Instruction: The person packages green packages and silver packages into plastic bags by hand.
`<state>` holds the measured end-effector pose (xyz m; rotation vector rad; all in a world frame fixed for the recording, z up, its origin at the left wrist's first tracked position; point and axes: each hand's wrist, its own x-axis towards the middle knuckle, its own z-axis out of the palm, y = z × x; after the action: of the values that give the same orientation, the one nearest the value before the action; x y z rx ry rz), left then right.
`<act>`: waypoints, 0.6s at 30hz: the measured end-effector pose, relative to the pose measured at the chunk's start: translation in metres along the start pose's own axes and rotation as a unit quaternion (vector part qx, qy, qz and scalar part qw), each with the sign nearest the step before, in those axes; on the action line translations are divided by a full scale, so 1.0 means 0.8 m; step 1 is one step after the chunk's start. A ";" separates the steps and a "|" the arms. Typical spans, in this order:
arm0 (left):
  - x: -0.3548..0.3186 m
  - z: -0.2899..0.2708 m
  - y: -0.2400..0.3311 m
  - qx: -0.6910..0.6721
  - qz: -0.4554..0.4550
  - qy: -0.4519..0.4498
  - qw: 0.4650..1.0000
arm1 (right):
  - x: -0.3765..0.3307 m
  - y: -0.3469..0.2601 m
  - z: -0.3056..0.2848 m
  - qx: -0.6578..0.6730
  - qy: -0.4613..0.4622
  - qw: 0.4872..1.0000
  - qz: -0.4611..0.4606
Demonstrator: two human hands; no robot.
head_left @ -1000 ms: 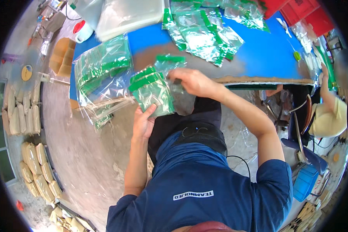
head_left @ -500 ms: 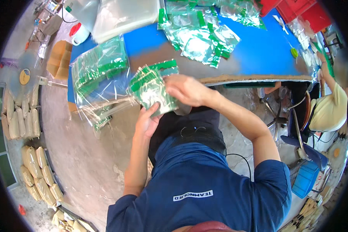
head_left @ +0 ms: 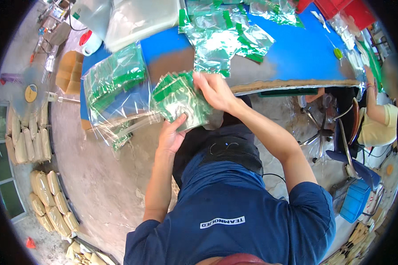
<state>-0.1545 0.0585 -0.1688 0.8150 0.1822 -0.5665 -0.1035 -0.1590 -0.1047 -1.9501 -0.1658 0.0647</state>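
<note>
A fanned stack of green-edged clear plastic packets (head_left: 181, 99) is gripped in my left hand (head_left: 171, 134), its thumb pressed on top near the lower edge. My right hand (head_left: 214, 90) is closed at the upper right edge of that stack, fingers pinched on a packet there; its fingertips are partly hidden. Just beyond, on the table, lies a loose pile of similar packets (head_left: 212, 42), and one reaches close to my right fingers. Left of the stack, a large clear bag (head_left: 117, 81) filled with green-edged packets rests over the table's edge.
The blue table (head_left: 305, 62) has a worn brown front edge. Behind the bag are a stack of clear plastic sheets (head_left: 141, 22) and a white mug with a red lid (head_left: 90, 43). A cardboard box (head_left: 69, 73) stands left; red crates (head_left: 342, 13) stand far right. A co-worker (head_left: 380, 121) sits right.
The front packet of the table pile is gone from its place, showing another beneath. The stack in my left hand looks more fanned, and my right hand has shifted slightly up.
</note>
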 end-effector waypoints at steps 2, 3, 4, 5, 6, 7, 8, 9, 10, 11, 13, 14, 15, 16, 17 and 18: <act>0.002 0.015 0.002 -0.010 0.005 0.031 0.999 | 0.042 0.008 0.002 -0.193 0.237 0.945 -0.116; 0.002 0.013 -0.001 -0.017 0.022 0.027 0.999 | 0.048 0.016 0.002 -0.193 0.242 0.943 -0.117; 0.001 0.005 -0.004 -0.015 0.022 0.025 0.999 | 0.053 0.027 0.005 -0.327 0.263 0.895 -0.151; -0.001 -0.004 -0.006 -0.033 0.034 0.038 0.998 | 0.055 0.029 0.005 -0.454 0.278 0.828 -0.179; -0.005 -0.014 -0.006 -0.051 0.045 0.053 0.996 | 0.046 0.033 0.014 -0.406 0.248 0.857 -0.199; -0.012 -0.020 -0.005 -0.067 0.051 0.055 0.995 | 0.037 0.035 0.017 -0.357 0.231 0.876 -0.230; -0.015 -0.024 -0.002 -0.071 0.051 0.058 0.994 | 0.024 0.034 0.017 -0.306 0.208 0.892 -0.260; -0.019 -0.027 0.002 -0.070 0.051 0.050 0.995 | 0.013 0.031 0.017 -0.214 0.183 0.932 -0.227; -0.027 -0.031 0.004 -0.070 0.050 0.043 0.995 | 0.005 0.027 0.014 -0.213 0.176 0.934 -0.226; -0.027 -0.031 0.004 -0.079 0.056 0.048 0.994 | -0.004 0.025 0.010 -0.165 0.140 0.956 -0.200; -0.022 -0.028 0.005 -0.065 0.050 0.054 0.995 | -0.006 0.027 0.008 -0.102 0.113 0.967 -0.205; -0.019 -0.024 0.007 -0.048 0.044 0.055 0.996 | -0.005 0.027 0.009 -0.102 0.117 0.966 -0.206; -0.019 -0.017 0.008 -0.031 0.039 0.048 0.998 | -0.004 0.025 0.010 -0.037 0.071 0.983 -0.164; -0.015 -0.007 0.008 -0.028 0.041 0.042 0.998 | 0.001 0.023 0.011 0.027 0.025 0.992 -0.124; -0.011 0.004 0.007 -0.013 0.035 0.040 0.999 | 0.008 0.031 0.020 0.115 -0.010 0.989 -0.088; -0.006 0.014 0.005 0.003 0.031 0.037 0.999 | 0.016 0.034 0.019 0.113 -0.005 0.989 -0.093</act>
<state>-0.1571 0.0543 -0.1572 0.8454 0.2227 -0.4801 -0.0902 -0.1532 -0.1349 -1.7008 -0.3319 -0.0299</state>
